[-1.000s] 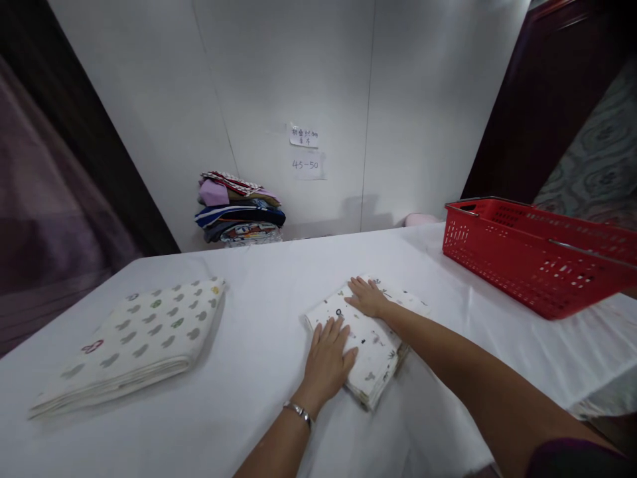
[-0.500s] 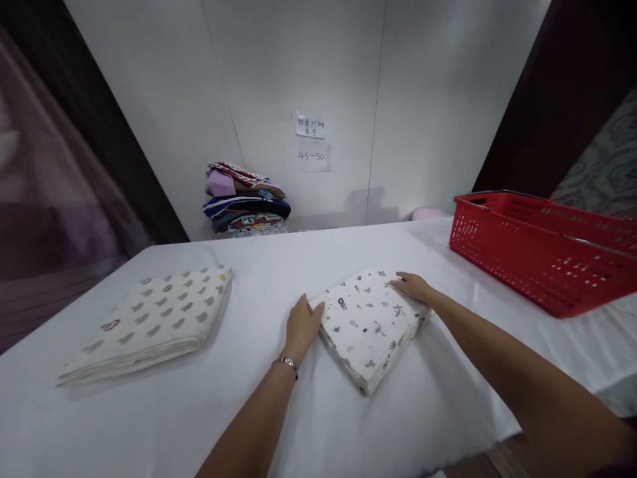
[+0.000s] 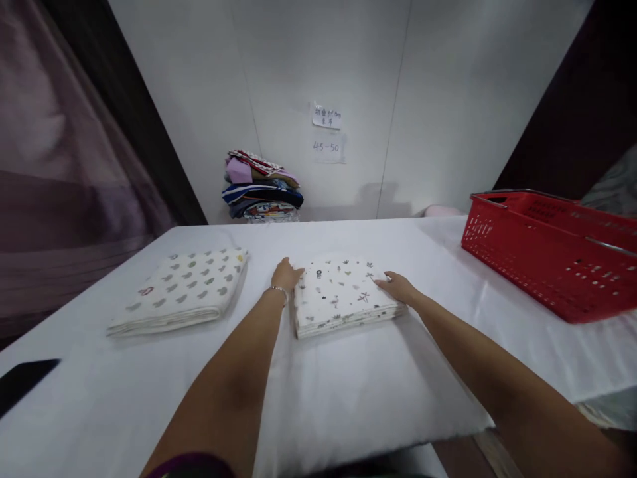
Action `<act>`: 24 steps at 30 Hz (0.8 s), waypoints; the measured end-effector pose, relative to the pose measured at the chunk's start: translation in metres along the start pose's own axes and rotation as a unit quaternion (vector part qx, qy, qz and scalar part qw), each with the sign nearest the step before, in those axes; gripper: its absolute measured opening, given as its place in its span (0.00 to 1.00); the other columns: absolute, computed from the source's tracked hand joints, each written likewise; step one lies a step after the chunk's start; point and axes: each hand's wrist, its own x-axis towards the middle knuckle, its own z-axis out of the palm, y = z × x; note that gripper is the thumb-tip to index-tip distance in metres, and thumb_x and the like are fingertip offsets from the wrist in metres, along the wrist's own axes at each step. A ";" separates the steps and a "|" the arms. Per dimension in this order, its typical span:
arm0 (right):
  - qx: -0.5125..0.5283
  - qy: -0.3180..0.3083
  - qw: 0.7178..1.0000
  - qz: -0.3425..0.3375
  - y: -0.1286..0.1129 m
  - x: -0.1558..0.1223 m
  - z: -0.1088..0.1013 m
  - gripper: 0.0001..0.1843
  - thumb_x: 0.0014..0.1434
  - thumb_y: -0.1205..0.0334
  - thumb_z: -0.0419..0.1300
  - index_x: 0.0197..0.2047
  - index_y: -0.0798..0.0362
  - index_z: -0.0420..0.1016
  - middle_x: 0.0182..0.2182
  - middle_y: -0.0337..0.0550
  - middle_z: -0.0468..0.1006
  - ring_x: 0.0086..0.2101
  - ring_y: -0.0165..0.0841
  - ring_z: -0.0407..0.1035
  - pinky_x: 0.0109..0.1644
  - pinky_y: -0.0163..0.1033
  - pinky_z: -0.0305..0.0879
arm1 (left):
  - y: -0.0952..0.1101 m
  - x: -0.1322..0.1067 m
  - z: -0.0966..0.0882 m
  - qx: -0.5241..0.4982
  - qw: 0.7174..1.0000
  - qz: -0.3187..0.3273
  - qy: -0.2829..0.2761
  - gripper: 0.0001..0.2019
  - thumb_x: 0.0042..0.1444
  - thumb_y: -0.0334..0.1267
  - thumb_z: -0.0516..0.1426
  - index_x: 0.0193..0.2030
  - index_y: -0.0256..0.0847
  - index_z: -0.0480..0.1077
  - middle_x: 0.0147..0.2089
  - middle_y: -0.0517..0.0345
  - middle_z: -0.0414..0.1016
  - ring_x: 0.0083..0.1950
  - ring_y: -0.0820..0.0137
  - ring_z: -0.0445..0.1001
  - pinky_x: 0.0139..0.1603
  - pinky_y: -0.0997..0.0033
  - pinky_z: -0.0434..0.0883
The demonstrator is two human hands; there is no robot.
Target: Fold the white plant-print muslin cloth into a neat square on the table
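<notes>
A folded white cloth (image 3: pixel 338 292) printed with small plants and animals lies flat on the white-covered table (image 3: pixel 378 392), its layered edge facing me. My left hand (image 3: pixel 286 274) grips its left side, thumb on top and the other fingers along the edge. At the right side, my right hand (image 3: pixel 395 287) holds the cloth near its far corner, fingers partly hidden. Further left rests another folded cloth (image 3: pixel 186 285), white with grey shapes and a few coloured ones; neither hand touches it.
A red plastic basket (image 3: pixel 547 255) with metal handles stands on the right. Behind the table's far edge is a pile of folded fabrics (image 3: pixel 263 189) against the wall. Handwritten paper notes (image 3: pixel 328 147) hang above. A dark flat object (image 3: pixel 24 382) lies at the left edge.
Both hands have turned the printed cloth so its near edge now runs nearly across my view rather than pointing a corner at me. The camera view has shifted a little.
</notes>
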 end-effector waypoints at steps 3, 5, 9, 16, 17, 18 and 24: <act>-0.015 0.003 1.000 -0.008 -0.003 0.000 0.005 0.36 0.52 0.40 0.56 0.57 0.57 0.66 0.51 0.55 0.72 0.51 0.46 0.66 0.52 0.44 0.60 | -0.018 -0.024 0.002 0.024 0.999 0.023 -0.001 0.24 0.49 0.40 0.59 0.52 0.35 0.63 0.57 0.41 0.65 0.59 0.57 0.63 0.57 0.62 0.60; -0.026 0.007 1.000 -0.012 -0.003 -0.005 0.002 0.35 0.53 0.42 0.56 0.57 0.57 0.65 0.51 0.55 0.72 0.51 0.46 0.65 0.53 0.45 0.60 | -0.022 -0.047 0.005 0.031 0.996 0.081 0.013 0.19 0.53 0.41 0.55 0.52 0.37 0.65 0.59 0.46 0.64 0.61 0.61 0.60 0.60 0.64 0.57; -0.046 0.077 0.989 -0.116 -0.006 -0.029 -0.004 0.27 0.57 0.50 0.53 0.56 0.54 0.66 0.53 0.52 0.69 0.53 0.43 0.63 0.55 0.46 0.59 | -0.017 -0.097 0.006 0.022 0.965 0.260 0.026 0.14 0.57 0.42 0.52 0.46 0.40 0.70 0.53 0.52 0.70 0.57 0.65 0.64 0.60 0.62 0.58; 0.014 0.038 0.942 -0.333 -0.006 -0.077 0.006 0.16 0.59 0.52 0.52 0.45 0.47 0.74 0.44 0.45 0.76 0.47 0.39 0.68 0.51 0.46 0.63 | -0.012 -0.150 0.009 0.040 0.926 0.373 -0.038 0.09 0.58 0.42 0.53 0.41 0.46 0.73 0.46 0.58 0.74 0.51 0.67 0.68 0.56 0.58 0.60; 0.011 0.035 0.939 -0.342 -0.005 -0.079 0.008 0.15 0.59 0.52 0.52 0.45 0.47 0.74 0.44 0.45 0.76 0.46 0.39 0.68 0.51 0.46 0.63 | -0.013 -0.152 0.009 0.046 0.925 0.374 -0.039 0.09 0.59 0.41 0.52 0.40 0.47 0.73 0.45 0.58 0.74 0.50 0.68 0.68 0.55 0.58 0.60; 0.010 0.037 0.938 -0.346 -0.004 -0.081 0.009 0.15 0.60 0.53 0.52 0.45 0.47 0.75 0.44 0.45 0.76 0.46 0.39 0.68 0.51 0.46 0.63 | -0.015 -0.153 0.009 0.052 0.925 0.375 -0.037 0.10 0.59 0.39 0.51 0.40 0.47 0.73 0.45 0.58 0.74 0.49 0.68 0.68 0.55 0.59 0.60; -0.006 0.053 0.940 -0.337 -0.001 -0.085 0.016 0.17 0.61 0.53 0.49 0.45 0.47 0.76 0.45 0.46 0.75 0.47 0.40 0.67 0.52 0.48 0.62 | -0.021 -0.157 0.010 0.077 0.923 0.375 -0.026 0.10 0.60 0.39 0.50 0.44 0.46 0.71 0.46 0.57 0.73 0.50 0.67 0.67 0.54 0.60 0.61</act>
